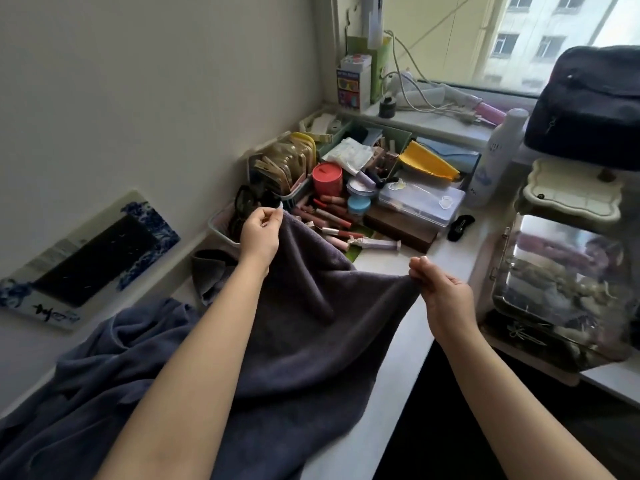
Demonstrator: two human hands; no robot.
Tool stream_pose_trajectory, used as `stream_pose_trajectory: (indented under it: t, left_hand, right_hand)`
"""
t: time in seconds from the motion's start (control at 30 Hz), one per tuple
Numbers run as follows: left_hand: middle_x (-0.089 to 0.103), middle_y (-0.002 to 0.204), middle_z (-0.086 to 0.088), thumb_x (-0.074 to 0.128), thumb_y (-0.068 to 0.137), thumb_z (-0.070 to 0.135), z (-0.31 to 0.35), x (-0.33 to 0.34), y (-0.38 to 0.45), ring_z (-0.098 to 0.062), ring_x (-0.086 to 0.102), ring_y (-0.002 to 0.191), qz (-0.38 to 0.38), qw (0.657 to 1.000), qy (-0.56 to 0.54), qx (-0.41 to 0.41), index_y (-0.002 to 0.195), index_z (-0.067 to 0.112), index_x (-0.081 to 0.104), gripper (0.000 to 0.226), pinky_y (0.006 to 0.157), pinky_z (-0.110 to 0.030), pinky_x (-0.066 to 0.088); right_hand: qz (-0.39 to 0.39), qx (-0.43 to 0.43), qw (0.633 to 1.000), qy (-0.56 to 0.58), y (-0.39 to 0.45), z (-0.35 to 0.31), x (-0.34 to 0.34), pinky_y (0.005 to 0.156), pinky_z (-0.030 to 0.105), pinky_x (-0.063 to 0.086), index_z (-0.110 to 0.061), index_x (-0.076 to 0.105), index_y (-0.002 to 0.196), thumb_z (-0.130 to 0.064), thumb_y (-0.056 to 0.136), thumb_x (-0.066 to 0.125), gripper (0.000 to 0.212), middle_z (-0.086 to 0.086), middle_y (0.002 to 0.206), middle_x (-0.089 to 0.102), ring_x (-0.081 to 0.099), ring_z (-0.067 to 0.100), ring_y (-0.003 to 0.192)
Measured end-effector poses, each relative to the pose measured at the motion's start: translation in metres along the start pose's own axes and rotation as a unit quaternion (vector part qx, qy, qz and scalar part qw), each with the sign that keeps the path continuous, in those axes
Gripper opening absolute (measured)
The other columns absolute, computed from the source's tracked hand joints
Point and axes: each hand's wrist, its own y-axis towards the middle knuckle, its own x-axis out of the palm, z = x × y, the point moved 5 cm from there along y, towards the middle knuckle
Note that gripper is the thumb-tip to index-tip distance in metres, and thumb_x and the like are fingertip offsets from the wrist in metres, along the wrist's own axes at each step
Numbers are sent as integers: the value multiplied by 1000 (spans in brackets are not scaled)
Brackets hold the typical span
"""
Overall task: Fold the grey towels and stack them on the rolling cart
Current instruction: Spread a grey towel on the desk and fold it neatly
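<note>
1. My left hand (pixel 259 233) pinches one corner of the grey towel (pixel 304 334), mid-frame.
2. My right hand (pixel 440 289) pinches the other corner, centre right.
3. The towel drapes onto the white bench (pixel 398 341).

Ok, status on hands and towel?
Left hand, right hand each pinching a grey towel corner. Unfolded, draped over counter edge. Cosmetics clutter just behind.

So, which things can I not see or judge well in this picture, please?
- Rolling cart: not in the head view, so no stack can be checked.
- Grey towel held by the left hand and right hand: its near end is cut off by the bottom edge.
- Second grey towel: crumpled, partly behind the left forearm; its size is unclear.
- Clear case: reflections blur the contents.
</note>
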Motion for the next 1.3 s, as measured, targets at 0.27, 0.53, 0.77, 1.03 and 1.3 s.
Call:
stream_pose_trajectory:
  t: [0.27, 0.53, 0.77, 1.03, 1.3]
  left_hand:
    - [62, 79, 3, 54, 94, 19, 35, 19, 39, -4, 56, 72, 133, 987, -91, 27, 79, 17, 57, 16, 72, -17, 47]
    - [60, 123, -16, 51, 94, 16, -33, 51, 29, -27, 56, 115, -45, 988, 137, -59, 125, 4, 55, 33, 102, -35, 42]
    - [62, 117, -17, 51, 94, 10, -69, 19, -55, -29, 57, 110, -49, 987, 116, -96, 118, 4, 58, 27, 88, -23, 42]
    - [53, 112, -4, 54, 91, 10, -129, -79, -196, -17, 55, 103, -19, 977, 192, -88, 111, 11, 63, 22, 93, -19, 38]
    - [19, 154, 3, 45, 95, 41, -209, -189, -328, -17, 19, 142, -103, 898, 405, -137, 142, 35, 33, 49, 112, -34, 15]
  right_hand:
    - [78, -87, 992, -40, 43, -27, -22, 78, 18, 51, -9, 75, 79, -18, 80, 70, 10, -3, 70, 69, 63, 8, 76]
    - [13, -16, 928, -372, 61, 34, -31, 103, 35, 43, -5, 59, 122, -14, 82, 68, 42, 7, 119, 63, 58, 18, 109]
    - [-38, -34, 882, -469, 32, 60, -26, 106, 38, 41, -14, 63, 118, -16, 82, 66, 37, 2, 123, 62, 51, 17, 122]
    - [-140, -7, 856, -497, -66, 123, -4, 93, 27, 46, -15, 68, 111, -19, 80, 70, 31, 1, 107, 70, 62, 13, 103]
    - [-282, 5, 786, -550, -167, 204, 2, 90, 19, 38, -16, 66, 115, -22, 84, 67, 32, 0, 110, 68, 53, 7, 116]
